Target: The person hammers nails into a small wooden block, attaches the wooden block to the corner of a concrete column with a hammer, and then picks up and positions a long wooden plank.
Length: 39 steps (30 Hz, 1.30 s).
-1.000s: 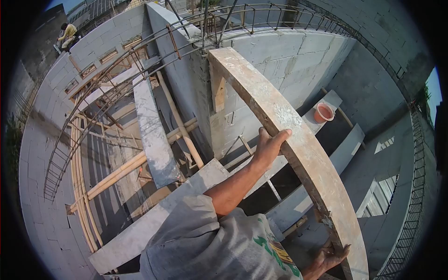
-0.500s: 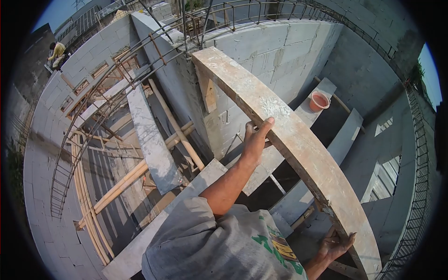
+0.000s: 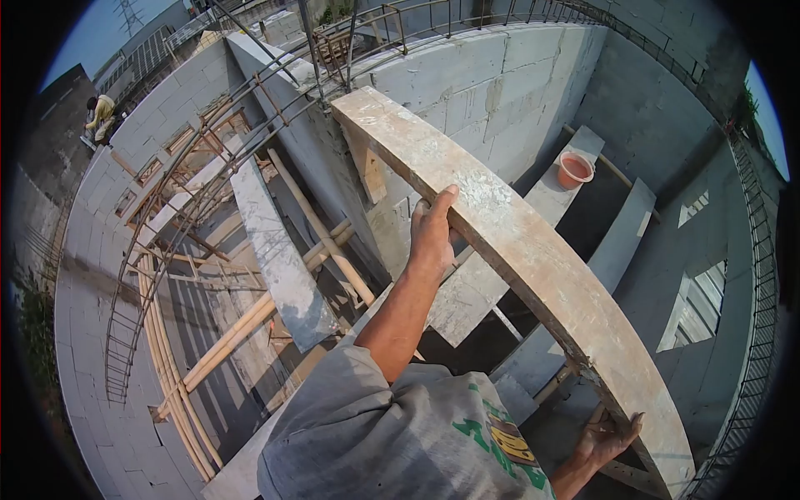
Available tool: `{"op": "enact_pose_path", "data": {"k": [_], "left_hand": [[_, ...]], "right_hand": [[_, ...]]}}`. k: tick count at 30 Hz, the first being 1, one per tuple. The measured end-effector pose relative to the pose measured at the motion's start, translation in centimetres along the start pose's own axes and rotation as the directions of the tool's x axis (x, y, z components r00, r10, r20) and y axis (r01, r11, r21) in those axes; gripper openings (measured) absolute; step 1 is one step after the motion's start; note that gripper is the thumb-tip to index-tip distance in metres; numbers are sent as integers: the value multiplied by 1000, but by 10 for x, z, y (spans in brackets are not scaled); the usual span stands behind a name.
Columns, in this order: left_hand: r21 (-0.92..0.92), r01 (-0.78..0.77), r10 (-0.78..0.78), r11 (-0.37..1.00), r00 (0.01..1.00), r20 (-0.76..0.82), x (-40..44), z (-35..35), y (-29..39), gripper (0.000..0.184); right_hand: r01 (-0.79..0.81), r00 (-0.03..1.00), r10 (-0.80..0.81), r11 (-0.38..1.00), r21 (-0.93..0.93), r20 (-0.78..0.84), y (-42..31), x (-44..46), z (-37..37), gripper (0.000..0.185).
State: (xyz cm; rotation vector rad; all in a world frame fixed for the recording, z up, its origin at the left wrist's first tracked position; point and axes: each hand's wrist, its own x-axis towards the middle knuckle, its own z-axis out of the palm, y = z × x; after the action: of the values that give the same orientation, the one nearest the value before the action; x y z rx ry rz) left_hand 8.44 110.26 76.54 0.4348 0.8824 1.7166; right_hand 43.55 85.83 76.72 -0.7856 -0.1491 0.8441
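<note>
A long, stained plank [image 3: 533, 242] runs diagonally from the wall corner down to the lower right. My left hand [image 3: 429, 235] grips its near edge towards the far end, thumb on the upper face and the other fingers at the side, partly hidden. Near the lower end, my right hand [image 3: 607, 442] is curled against the edge from below, fingertips at the surface. A short wooden piece [image 3: 368, 171] stands under the plank's far end, by the wall corner.
Steel rebar cages [image 3: 400, 33] run along the block wall [image 3: 467, 83]. A reddish bucket [image 3: 575, 169] sits on a board below right. Bamboo poles [image 3: 229, 342] and another board [image 3: 279, 258] span the left opening. A person [image 3: 102, 117] is at the far left.
My left hand has moved along the plank's edge towards its far end. My right hand remains near the lower end. The view has shifted slightly.
</note>
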Motion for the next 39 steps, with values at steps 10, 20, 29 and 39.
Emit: {"op": "enact_pose_path", "data": {"k": [10,20,29,39], "left_hand": [[50,29,-31,998,999,37,4,-4,6,62],[308,-259,357,915,877,-322,114,-45,55,86],[336,-200,316,920,887,-336,226,-79,121,109],[173,-107,144,979,965,-217,249,-93,135,46]], "right_hand": [[14,998,-16,999,-38,-54,2,-1,1,43],[-44,999,45,986,-161,3,-4,-5,-5,42],[-24,986,-19,968,-249,-167,0,0,4,50],[49,986,-62,995,-90,-153,11,-4,34,39]]}}
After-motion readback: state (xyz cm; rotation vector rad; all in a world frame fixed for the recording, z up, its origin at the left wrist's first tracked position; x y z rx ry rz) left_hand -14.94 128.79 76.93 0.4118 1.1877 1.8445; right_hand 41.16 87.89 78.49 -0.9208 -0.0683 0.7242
